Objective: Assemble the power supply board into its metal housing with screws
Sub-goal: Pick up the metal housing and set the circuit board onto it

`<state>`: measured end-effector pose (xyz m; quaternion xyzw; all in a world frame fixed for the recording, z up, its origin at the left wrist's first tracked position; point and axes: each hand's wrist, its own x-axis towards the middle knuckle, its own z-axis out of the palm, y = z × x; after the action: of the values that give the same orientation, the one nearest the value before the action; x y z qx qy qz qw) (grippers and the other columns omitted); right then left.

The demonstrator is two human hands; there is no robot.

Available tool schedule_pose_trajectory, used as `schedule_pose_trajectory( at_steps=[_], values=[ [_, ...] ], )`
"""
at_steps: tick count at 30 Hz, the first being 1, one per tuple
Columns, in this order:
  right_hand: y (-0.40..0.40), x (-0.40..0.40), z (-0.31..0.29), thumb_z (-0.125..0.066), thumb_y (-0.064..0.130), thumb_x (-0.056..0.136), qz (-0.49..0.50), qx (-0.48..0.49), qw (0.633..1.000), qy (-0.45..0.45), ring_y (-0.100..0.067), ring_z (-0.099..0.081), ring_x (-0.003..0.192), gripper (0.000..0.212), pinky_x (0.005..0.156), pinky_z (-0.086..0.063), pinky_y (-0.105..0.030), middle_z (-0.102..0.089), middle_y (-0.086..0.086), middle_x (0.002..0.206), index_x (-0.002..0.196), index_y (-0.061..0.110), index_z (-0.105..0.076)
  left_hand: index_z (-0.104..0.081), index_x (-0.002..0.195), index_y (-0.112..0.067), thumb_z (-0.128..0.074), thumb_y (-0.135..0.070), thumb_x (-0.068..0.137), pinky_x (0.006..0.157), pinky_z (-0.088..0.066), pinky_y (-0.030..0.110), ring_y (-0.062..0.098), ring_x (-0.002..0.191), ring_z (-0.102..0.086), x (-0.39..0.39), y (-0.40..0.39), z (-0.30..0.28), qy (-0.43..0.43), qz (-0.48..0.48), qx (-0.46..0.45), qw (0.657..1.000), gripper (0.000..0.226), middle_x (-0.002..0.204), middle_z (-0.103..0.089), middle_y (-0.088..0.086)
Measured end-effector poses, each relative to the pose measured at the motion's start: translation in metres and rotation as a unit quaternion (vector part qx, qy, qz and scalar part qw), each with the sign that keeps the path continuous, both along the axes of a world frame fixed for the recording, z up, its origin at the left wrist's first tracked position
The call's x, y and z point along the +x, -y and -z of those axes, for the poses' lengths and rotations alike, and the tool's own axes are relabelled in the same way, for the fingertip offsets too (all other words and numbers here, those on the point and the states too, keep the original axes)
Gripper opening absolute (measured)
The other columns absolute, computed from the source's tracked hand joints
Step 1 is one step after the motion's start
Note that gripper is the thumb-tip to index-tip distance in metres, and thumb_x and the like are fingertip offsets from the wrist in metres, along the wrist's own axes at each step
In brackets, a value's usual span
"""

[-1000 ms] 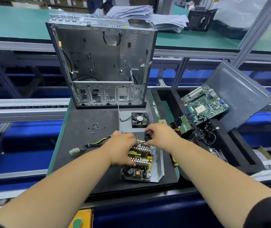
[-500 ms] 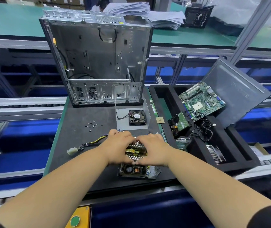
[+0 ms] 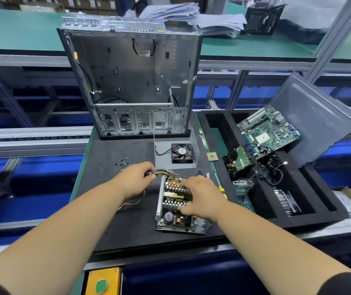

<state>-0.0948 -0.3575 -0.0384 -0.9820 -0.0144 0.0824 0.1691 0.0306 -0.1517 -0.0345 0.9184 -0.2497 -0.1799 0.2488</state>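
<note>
Bright, even overhead light with soft, faint shadows; wide-angle bending curves the frame edges, and the left hand point(image 3: 137, 180) shows slight motion blur.

board point(image 3: 175, 206) in housing point(image 3: 201, 227) on mat point(image 3: 114, 209) | screws point(image 3: 123, 161) behind-left | fan point(image 3: 182, 153) behind, seemingly on plate point(image 3: 162, 149)

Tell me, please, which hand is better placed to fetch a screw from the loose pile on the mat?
Left. The left hand grips the wire bundle just beside the screws, while the right hand rests on the power supply board, farther away.
</note>
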Motion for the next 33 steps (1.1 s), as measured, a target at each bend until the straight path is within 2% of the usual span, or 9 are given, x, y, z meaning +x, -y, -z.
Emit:
schedule_pose_trajectory(
  at_steps=[4,9,14,17,19,22,24,28,33],
  values=[
    [0.000,0.000,0.000,-0.073,0.051,0.073,-0.010,-0.018,1.000,-0.002,-0.025,-0.047,0.118,0.078,0.103,-0.035,-0.038,-0.059,-0.001,0.127,0.141,0.021,-0.049,-0.063,0.093,-0.028,-0.054,-0.030,0.097,0.063,-0.041,0.030,0.017,0.072,-0.054,0.009,0.010,0.000,0.008,-0.080,-0.084,0.993,0.010,0.076,-0.060,-0.007],
    [-0.002,0.001,0.002,-0.068,0.056,0.074,-0.020,-0.058,0.998,-0.012,-0.024,-0.048,0.115,0.078,0.105,-0.031,-0.041,-0.059,0.000,0.126,0.142,0.023,-0.048,-0.067,0.097,-0.029,-0.056,-0.032,0.096,0.075,-0.046,0.031,0.021,0.088,-0.058,0.019,0.024,0.008,0.027,-0.125,-0.031,0.991,0.012,0.093,-0.065,-0.005],
    [-0.001,0.003,0.004,-0.067,0.057,0.072,-0.024,-0.063,0.998,-0.007,-0.023,-0.049,0.113,0.078,0.104,-0.032,-0.042,-0.060,0.001,0.123,0.141,0.025,-0.049,-0.064,0.093,-0.028,-0.050,-0.031,0.097,0.082,-0.049,0.033,0.025,0.091,-0.060,0.022,0.019,0.022,-0.032,-0.138,0.013,0.990,0.015,0.099,-0.069,0.004],
    [-0.001,0.003,0.005,-0.068,0.057,0.072,-0.025,-0.050,0.998,-0.001,-0.022,-0.049,0.112,0.076,0.104,-0.031,-0.042,-0.060,0.003,0.121,0.139,0.026,-0.050,-0.061,0.110,-0.027,-0.045,-0.029,0.099,0.082,-0.045,0.031,0.025,0.096,-0.057,0.019,0.012,0.029,-0.052,-0.104,0.030,0.993,0.020,0.113,-0.066,0.005],
    [-0.001,0.004,0.005,-0.069,0.056,0.072,-0.026,-0.043,0.999,0.004,-0.021,-0.048,0.112,0.075,0.104,-0.030,-0.042,-0.060,0.004,0.120,0.138,0.026,-0.051,-0.055,0.128,-0.030,-0.045,-0.029,0.100,0.093,-0.043,0.032,0.024,0.110,-0.055,0.016,0.008,0.031,-0.077,-0.083,-0.011,0.993,0.030,0.130,-0.059,0.003],
    [-0.001,0.008,0.005,-0.071,0.055,0.072,-0.035,-0.032,0.999,0.009,-0.019,-0.048,0.111,0.074,0.103,-0.030,-0.041,-0.060,0.006,0.119,0.138,0.027,-0.052,-0.048,0.136,-0.042,-0.051,-0.054,0.091,0.109,-0.037,0.039,0.020,0.125,-0.048,0.008,0.007,0.027,-0.114,-0.043,-0.071,0.990,0.047,0.141,-0.049,-0.003],
    [-0.001,0.011,0.006,-0.071,0.055,0.072,-0.042,-0.030,0.999,0.014,-0.019,-0.048,0.110,0.074,0.102,-0.030,-0.040,-0.061,0.006,0.119,0.138,0.027,-0.052,-0.053,0.126,-0.048,-0.054,-0.071,0.073,0.110,-0.037,0.043,0.019,0.124,-0.049,0.004,0.007,0.024,-0.121,-0.035,-0.066,0.990,0.058,0.136,-0.051,-0.006],
    [0.003,0.022,0.007,-0.072,0.056,0.071,-0.057,-0.035,0.998,0.014,-0.018,-0.050,0.110,0.074,0.102,-0.030,-0.038,-0.062,0.007,0.115,0.137,0.030,-0.053,-0.059,0.092,-0.052,-0.066,-0.067,0.066,0.102,-0.044,0.043,0.017,0.106,-0.059,0.006,0.004,0.020,-0.104,-0.079,-0.086,0.988,0.031,0.110,-0.063,-0.014],
    [0.005,0.044,0.004,-0.073,0.057,0.070,-0.089,-0.044,0.995,0.003,-0.016,-0.056,0.112,0.075,0.102,-0.033,-0.036,-0.066,0.008,0.120,0.138,0.032,-0.054,-0.060,0.091,-0.049,-0.067,-0.064,0.073,0.100,-0.044,0.042,0.016,0.103,-0.058,0.005,0.001,0.016,-0.049,-0.124,-0.076,0.988,0.025,0.104,-0.062,-0.018]
  ],
)
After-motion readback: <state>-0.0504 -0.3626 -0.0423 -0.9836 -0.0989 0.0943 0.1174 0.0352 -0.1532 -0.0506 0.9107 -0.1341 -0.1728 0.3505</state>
